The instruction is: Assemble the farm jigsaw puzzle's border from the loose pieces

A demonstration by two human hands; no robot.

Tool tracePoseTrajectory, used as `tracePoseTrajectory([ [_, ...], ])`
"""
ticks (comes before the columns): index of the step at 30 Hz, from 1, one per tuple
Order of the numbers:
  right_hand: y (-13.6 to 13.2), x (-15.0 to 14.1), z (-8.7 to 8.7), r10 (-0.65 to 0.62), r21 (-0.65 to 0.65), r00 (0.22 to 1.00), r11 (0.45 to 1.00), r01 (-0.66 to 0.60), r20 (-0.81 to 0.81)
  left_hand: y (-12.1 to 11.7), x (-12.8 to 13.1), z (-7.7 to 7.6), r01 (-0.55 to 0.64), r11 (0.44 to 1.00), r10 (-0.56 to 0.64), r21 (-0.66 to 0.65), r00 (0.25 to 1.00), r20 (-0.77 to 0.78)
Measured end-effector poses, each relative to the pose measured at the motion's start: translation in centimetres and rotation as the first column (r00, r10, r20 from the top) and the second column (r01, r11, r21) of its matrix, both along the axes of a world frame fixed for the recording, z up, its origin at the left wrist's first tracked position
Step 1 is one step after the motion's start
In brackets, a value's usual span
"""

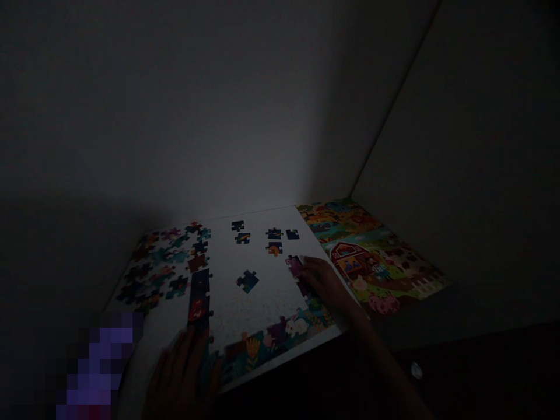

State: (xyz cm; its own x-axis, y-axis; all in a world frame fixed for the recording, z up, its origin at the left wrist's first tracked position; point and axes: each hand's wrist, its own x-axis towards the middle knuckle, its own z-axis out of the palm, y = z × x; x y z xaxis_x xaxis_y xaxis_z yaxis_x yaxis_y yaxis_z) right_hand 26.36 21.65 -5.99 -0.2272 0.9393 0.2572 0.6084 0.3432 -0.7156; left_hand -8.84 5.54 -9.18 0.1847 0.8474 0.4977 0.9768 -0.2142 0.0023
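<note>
In the dim head view a partly joined jigsaw puzzle lies on a white surface (245,315), with a left column (200,291) and a bottom row (275,338) of linked pieces. My left hand (181,367) rests flat on the lower left corner of it, fingers stretched and apart. At the right side, my right hand (324,283) has its fingers closed at a purple puzzle piece (294,265), at the top of the right column. The fingers partly cover that column. Whether the piece is locked to its neighbour I cannot tell. A loose dark piece (248,281) lies between the hands.
Many loose pieces (170,254) are heaped at the left. Several more, among them a joined pair (274,234), lie near the back. A colourful farm picture (363,262) is at the right. Walls (227,116) rise behind and to the right.
</note>
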Motion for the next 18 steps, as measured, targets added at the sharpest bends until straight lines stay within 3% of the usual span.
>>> tracePoseTrajectory([
  [5, 2.8, 0.4, 1.2, -0.031, -0.058, 0.999, 0.998, 0.029, -0.039, 0.2, 0.0, -0.3, 0.009, 0.998, -0.008, 0.064, 1.0, -0.014],
  [8, 6.9, 0.6, 2.6, -0.036, -0.055, 0.998, 0.998, 0.039, 0.054, 0.2, -0.2, -0.3, 0.006, 0.997, -0.002, 0.075, 0.999, -0.05],
  [11, 11.5, 0.1, 3.4, -0.15, -0.055, 0.981, 0.986, 0.157, 0.123, 0.2, -0.9, -0.4, 0.024, 0.999, -0.022, 0.023, 0.996, -0.091],
  [14, 14.3, -1.0, 2.9, -0.24, -0.028, 0.963, 0.969, 0.245, 0.123, 0.1, -1.6, -0.8, 0.038, 0.999, -0.039, -0.014, 0.993, -0.115],
  [18, 15.0, -2.0, 0.9, -0.214, 0.005, 0.97, 0.977, 0.214, 0.119, -0.1, -1.7, -1.2, -0.003, 0.999, -0.001, -0.046, 0.996, -0.088],
])
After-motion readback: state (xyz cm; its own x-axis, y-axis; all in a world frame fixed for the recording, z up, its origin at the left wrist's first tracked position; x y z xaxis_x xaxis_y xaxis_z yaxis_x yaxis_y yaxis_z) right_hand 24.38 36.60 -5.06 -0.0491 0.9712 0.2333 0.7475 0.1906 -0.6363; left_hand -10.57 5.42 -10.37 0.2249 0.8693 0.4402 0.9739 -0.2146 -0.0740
